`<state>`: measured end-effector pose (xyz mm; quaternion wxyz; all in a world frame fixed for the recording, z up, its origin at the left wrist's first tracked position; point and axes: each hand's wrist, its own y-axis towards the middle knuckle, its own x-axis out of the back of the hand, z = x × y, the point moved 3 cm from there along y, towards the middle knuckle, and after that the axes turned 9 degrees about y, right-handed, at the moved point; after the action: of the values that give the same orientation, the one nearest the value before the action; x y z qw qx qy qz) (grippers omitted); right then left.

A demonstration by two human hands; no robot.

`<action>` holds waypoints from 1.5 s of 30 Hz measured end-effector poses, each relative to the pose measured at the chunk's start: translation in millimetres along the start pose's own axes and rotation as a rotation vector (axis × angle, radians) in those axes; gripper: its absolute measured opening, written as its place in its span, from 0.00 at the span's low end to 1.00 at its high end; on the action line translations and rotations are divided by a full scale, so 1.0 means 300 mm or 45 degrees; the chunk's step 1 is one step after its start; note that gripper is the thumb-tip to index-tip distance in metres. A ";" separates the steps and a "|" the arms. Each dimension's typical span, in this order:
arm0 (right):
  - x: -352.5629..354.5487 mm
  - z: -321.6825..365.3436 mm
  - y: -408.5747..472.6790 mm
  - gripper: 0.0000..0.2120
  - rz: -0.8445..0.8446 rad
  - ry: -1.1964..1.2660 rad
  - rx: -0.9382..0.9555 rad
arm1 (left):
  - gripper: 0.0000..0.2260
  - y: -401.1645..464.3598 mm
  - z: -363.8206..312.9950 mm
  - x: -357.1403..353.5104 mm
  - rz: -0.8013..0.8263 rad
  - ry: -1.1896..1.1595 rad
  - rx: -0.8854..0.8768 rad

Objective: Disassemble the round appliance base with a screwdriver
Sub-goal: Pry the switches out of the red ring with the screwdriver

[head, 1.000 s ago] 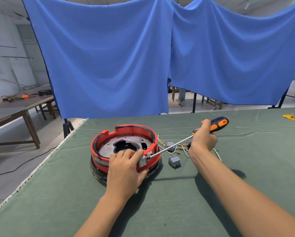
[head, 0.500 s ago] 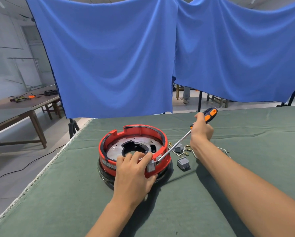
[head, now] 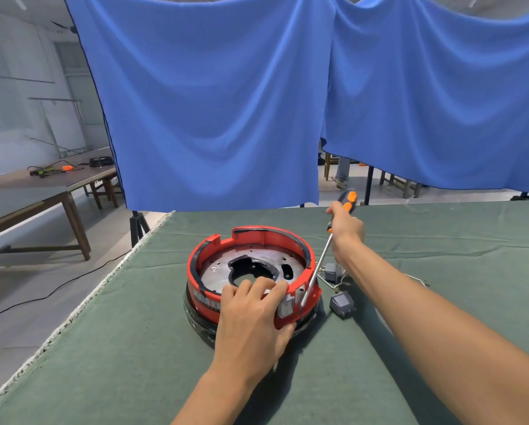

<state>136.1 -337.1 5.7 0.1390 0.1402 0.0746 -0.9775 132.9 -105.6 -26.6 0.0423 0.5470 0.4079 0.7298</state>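
Note:
The round appliance base [head: 251,262] has a red plastic ring, a metal plate inside and a dark lower rim; it sits on the green cloth table [head: 410,378]. My left hand [head: 254,317] grips its near rim, fingers curled over the red edge beside a small white switch. My right hand [head: 347,228] holds the black and orange screwdriver [head: 324,253] by the handle. The shaft slants steeply down and its tip sits at the ring's near right side, next to the switch.
Small grey electrical parts [head: 343,303] and loose wires [head: 416,280] lie right of the base. The table's left edge [head: 82,305] runs close to the base. Blue cloths [head: 226,102] hang behind. A wooden table [head: 42,185] with tools stands far left.
My right hand has risen and swung the screwdriver from nearly level to steep, the tip staying at the ring's right side. My left hand keeps its grip on the rim.

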 end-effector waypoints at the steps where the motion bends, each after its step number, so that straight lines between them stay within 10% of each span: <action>1: -0.014 -0.001 -0.006 0.12 0.049 -0.049 0.016 | 0.26 0.002 0.001 -0.001 0.007 0.003 -0.012; 14: 0.260 0.067 -0.092 0.13 -0.363 0.417 0.081 | 0.28 0.010 0.004 -0.010 -0.007 0.091 0.012; 45: 0.365 -0.053 -0.172 0.12 -0.600 0.612 -0.025 | 0.29 0.005 -0.009 -0.022 -0.020 0.195 0.027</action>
<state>24.1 -312.6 -36.2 -0.1111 0.3441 0.1451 -0.9210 134.0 -111.5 -30.8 0.0110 0.4867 0.4220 0.7648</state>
